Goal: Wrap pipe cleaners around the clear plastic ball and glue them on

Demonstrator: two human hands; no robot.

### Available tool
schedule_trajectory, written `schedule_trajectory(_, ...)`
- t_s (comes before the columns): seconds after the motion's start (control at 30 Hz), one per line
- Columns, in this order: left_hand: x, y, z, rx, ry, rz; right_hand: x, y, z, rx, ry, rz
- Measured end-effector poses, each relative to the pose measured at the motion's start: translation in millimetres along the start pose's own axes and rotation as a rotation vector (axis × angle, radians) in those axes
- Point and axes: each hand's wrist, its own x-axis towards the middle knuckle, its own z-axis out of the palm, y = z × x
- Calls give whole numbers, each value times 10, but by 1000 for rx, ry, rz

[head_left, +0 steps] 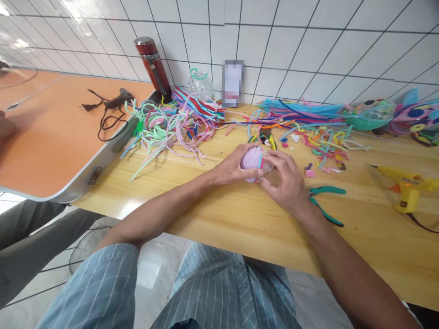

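Note:
Over the middle of the wooden table [212,214], both my hands hold a small clear ball wrapped in pink pipe cleaner [252,160]. My left hand [233,167] cups the ball from the left, fingers curled round it. My right hand [286,180] grips it from the right, thumb and fingers pressed on its clear side. Loose pipe cleaners in pastel colours [164,128] lie in a heap behind my left hand. More coloured pieces [318,139] are scattered behind my right hand.
Green-handled pliers [325,201] lie just right of my right wrist. A yellow glue gun [408,185] rests at the right. A red flask [152,66], a clear globe [200,84] and a black glue gun [116,100] stand at the back left. An orange table [51,132] adjoins, with another person's hand [5,130] at its edge.

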Motion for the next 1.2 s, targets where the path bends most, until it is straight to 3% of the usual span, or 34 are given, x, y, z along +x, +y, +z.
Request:
schedule_trajectory(0.13,19,-53,-34,48,-81,83,11,57,-14,53,-6,75)
schedule_trajectory(0.3,10,-97,23,156,-24,198,31,51,-24,89,-19,140)
schedule_trajectory(0.63,-7,-160,63,190,14,246,43,25,-47,111,-33,162)
schedule_trajectory(0.83,-11,-86,31,174,-20,190,48,13,-43,116,-23,176)
schedule_trajectory(1.03,-37,25,-43,68,-70,53,46,1,-26,132,-10,166)
schedule_trajectory(1.2,-51,68,-38,-16,-10,-43,29,-56,5,58,14,89)
